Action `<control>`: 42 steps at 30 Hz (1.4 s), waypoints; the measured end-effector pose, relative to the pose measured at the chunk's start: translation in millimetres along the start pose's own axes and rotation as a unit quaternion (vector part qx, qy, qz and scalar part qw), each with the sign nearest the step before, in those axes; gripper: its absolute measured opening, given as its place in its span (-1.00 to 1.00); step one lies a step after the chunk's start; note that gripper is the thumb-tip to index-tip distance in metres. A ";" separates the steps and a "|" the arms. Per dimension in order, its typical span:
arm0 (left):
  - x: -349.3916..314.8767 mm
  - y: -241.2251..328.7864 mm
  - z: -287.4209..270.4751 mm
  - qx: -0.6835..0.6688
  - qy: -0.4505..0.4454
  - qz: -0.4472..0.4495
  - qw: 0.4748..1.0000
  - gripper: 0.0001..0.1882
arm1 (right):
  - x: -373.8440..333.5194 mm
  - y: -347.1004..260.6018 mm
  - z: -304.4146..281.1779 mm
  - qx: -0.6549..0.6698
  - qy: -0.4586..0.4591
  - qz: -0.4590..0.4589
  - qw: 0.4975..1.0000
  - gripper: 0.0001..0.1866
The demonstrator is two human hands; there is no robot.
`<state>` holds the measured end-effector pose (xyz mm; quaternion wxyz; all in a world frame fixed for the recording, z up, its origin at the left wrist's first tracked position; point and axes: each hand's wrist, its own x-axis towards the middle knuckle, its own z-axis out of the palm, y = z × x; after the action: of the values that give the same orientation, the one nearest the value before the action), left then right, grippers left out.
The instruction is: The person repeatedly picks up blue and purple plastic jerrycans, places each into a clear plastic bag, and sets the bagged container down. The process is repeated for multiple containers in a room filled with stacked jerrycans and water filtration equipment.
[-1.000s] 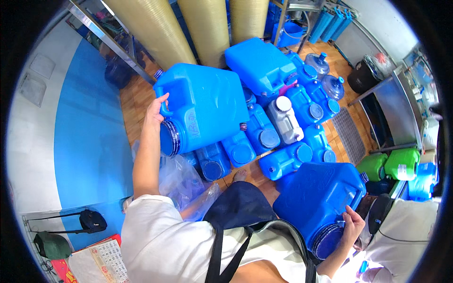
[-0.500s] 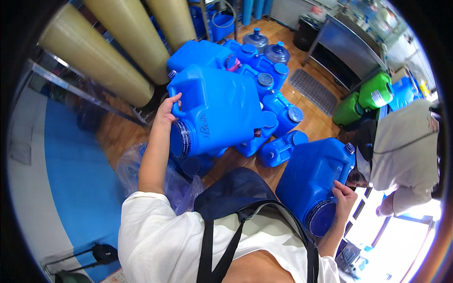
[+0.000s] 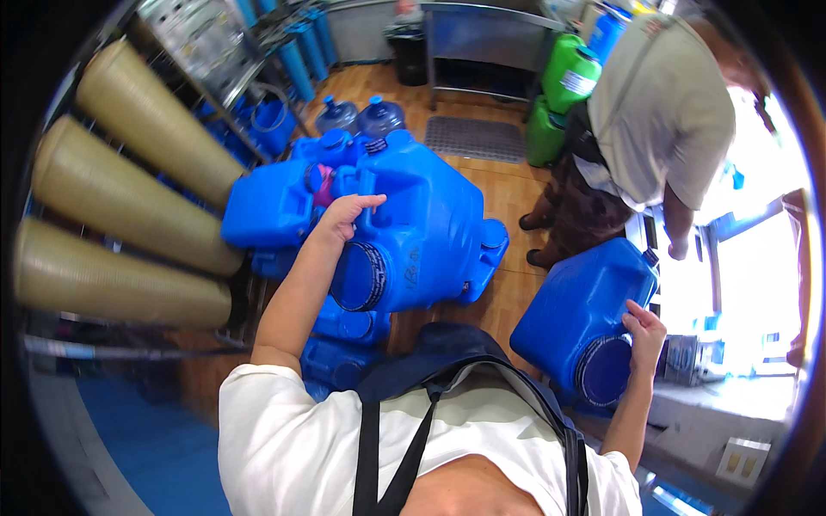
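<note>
My left hand (image 3: 346, 215) is closed on the handle of a large blue water jug (image 3: 434, 219), which hangs tilted before me with its wide dark-blue cap facing back toward me. Some of the fingers are hidden behind the handle, and one points along the jug. At my right side, my right hand (image 3: 644, 334) grips the handle of a second blue water jug (image 3: 578, 297). Its wide cap (image 3: 604, 371) points toward me and a small dark cap sits at its upper corner.
Several more blue jugs (image 3: 271, 202) stand on the wood-look floor around the left jug. Two clear round bottles (image 3: 380, 119) are beyond them. Tall tan cylinders (image 3: 129, 202) line the left. Another person (image 3: 658, 112) stands ahead right, near green jugs (image 3: 568, 77) and a metal table (image 3: 482, 43).
My view has turned to the right, and both jugs have come along in my hands. The floor jugs now appear further left, and the other person shows more fully.
</note>
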<state>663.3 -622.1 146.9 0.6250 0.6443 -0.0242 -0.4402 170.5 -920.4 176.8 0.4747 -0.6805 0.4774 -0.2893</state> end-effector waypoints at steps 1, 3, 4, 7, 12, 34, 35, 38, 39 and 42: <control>12.9 1.4 16.3 0.035 -0.012 0.006 0.999 -0.83 | -2.6 0.3 -6.1 -0.002 0.001 0.003 1.000 -0.65; 30.2 10.3 43.0 0.101 -0.036 0.013 0.994 -0.79 | -9.8 -5.5 -4.2 0.020 0.019 0.002 1.000 -0.63; 31.2 15.2 62.4 0.093 -0.084 -0.025 0.992 -0.74 | -12.5 -6.7 -8.3 0.010 0.031 0.000 0.999 -0.63; 24.1 22.6 128.7 0.147 -0.090 -0.030 0.985 -0.82 | -20.5 -5.4 -20.8 0.028 0.090 0.005 0.996 -0.62; 50.9 8.6 187.6 0.234 -0.246 -0.057 0.939 -0.59 | -24.3 -15.5 -44.1 0.059 0.180 0.000 0.982 -0.65; 26.5 -0.6 486.9 0.279 -0.406 0.034 0.870 -0.59 | 247.2 44.6 -313.4 -0.127 0.254 0.039 0.958 -0.61; 26.9 0.4 499.9 0.263 -0.413 0.025 0.872 -0.59 | 256.4 58.0 -322.4 -0.143 0.263 0.023 0.954 -0.61; 20.5 4.1 555.6 0.277 -0.406 0.026 0.870 -0.62 | 272.9 79.9 -343.3 -0.220 0.271 0.059 0.935 -0.65; 16.8 7.2 573.5 0.280 -0.410 0.028 0.868 -0.61 | 275.0 81.2 -351.5 -0.245 0.260 0.057 0.932 -0.65; 28.6 4.8 624.6 0.276 -0.387 0.011 0.880 -0.59 | 273.1 72.2 -351.1 -0.283 0.202 0.060 0.936 -0.58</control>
<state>310.2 -1129.5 240.7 0.3680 0.5686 -0.3914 -0.6229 -51.0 -1309.5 228.0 0.1726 -0.6840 0.6655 -0.2440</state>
